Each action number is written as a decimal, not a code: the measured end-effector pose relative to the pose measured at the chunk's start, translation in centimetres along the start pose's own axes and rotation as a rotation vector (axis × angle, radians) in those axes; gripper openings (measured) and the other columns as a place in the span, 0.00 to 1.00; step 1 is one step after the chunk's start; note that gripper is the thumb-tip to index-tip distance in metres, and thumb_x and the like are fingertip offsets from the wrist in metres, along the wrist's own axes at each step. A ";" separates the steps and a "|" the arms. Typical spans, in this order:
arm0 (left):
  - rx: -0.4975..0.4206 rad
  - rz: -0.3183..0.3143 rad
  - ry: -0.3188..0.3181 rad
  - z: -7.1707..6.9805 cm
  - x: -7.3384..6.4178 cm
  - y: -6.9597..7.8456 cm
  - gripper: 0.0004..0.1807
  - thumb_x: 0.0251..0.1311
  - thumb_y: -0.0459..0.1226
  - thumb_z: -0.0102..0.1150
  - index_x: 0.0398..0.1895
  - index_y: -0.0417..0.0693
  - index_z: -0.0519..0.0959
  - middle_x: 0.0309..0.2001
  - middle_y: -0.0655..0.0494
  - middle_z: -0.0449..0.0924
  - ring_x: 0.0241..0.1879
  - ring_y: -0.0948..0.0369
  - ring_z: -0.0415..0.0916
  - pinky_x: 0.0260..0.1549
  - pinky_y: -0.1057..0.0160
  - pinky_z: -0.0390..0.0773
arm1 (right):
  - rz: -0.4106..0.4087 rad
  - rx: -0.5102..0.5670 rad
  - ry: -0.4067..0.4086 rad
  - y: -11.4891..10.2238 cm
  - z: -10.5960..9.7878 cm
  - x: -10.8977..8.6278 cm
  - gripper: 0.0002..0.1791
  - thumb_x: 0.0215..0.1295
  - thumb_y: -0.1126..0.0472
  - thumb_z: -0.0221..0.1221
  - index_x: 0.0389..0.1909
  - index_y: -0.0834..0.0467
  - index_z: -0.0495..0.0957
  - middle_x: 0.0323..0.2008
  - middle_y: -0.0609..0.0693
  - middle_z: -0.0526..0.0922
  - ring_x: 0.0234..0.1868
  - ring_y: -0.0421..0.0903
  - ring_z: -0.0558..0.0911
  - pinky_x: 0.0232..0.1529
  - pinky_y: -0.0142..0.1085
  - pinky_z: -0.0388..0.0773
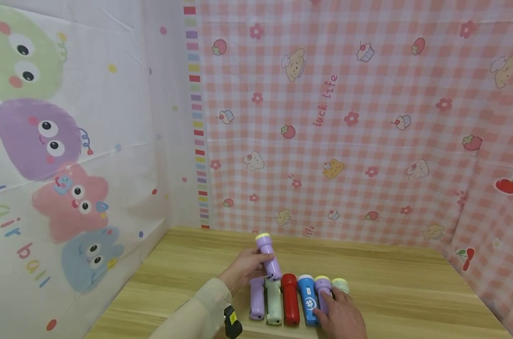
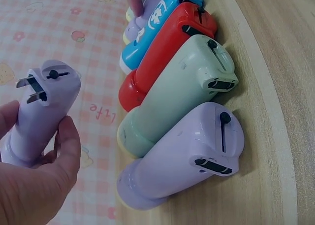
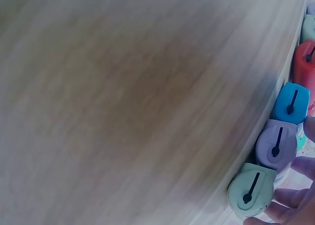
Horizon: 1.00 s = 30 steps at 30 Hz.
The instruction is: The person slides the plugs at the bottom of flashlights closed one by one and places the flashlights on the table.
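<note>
My left hand [image 1: 244, 267] holds a purple flashlight [image 1: 268, 259] with a yellow rim, raised above the row. In the left wrist view two metal plug prongs [image 2: 32, 89] stick out of its tail end. Below lies a row of flashlights, side by side: a purple one [image 2: 182, 161], a pale green one [image 2: 172, 87], a red one [image 1: 290, 301] and a blue one [image 1: 308, 301] with a white flower print. My right hand [image 1: 345, 314] grips another purple flashlight [image 3: 276, 144] beyond the blue one. Some of its fingers touch the pale green end flashlight [image 3: 251, 188].
The flashlights lie on a wood-grain table [image 1: 387, 268], close to its near edge. Behind it hangs a pink checked cloth [image 1: 366, 141], and a white cartoon-print cloth [image 1: 129, 117] hangs at left. A black strap device [image 1: 232, 322] sits on my left wrist.
</note>
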<state>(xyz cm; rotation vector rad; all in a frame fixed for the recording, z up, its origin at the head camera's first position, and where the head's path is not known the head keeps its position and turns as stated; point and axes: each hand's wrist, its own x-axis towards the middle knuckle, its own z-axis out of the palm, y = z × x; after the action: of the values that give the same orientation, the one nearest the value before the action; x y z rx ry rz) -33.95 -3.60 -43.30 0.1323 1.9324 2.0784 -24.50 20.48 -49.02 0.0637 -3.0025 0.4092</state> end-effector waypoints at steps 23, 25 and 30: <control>-0.016 0.030 -0.035 1.4 -0.7 0.1 0.26 0.65 0.31 0.59 0.59 0.18 0.67 0.47 0.34 0.81 0.49 0.44 0.80 0.51 0.49 0.79 | -0.144 0.069 0.217 -2.5 -0.9 0.4 0.27 0.63 0.45 0.64 0.54 0.61 0.81 0.48 0.56 0.84 0.51 0.56 0.81 0.49 0.56 0.77; -0.025 0.032 -0.043 1.7 -0.7 0.0 0.25 0.65 0.31 0.59 0.58 0.18 0.68 0.45 0.37 0.82 0.47 0.47 0.81 0.51 0.50 0.79 | -0.172 0.070 0.267 -2.8 -0.8 0.4 0.26 0.63 0.44 0.65 0.53 0.60 0.82 0.45 0.55 0.85 0.48 0.54 0.82 0.46 0.54 0.79; -0.039 0.050 -0.065 2.3 -0.7 -0.4 0.21 0.65 0.30 0.59 0.55 0.20 0.71 0.42 0.41 0.82 0.43 0.51 0.81 0.49 0.50 0.80 | -0.221 0.073 0.340 -3.5 -0.7 0.4 0.26 0.61 0.44 0.66 0.52 0.59 0.82 0.40 0.54 0.85 0.44 0.53 0.83 0.42 0.53 0.79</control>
<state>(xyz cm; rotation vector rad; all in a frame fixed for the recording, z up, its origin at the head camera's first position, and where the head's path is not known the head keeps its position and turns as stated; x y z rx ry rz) -32.57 -1.59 -43.34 0.2387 1.8682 2.1143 -24.66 17.27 -47.38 0.2977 -2.6112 0.4537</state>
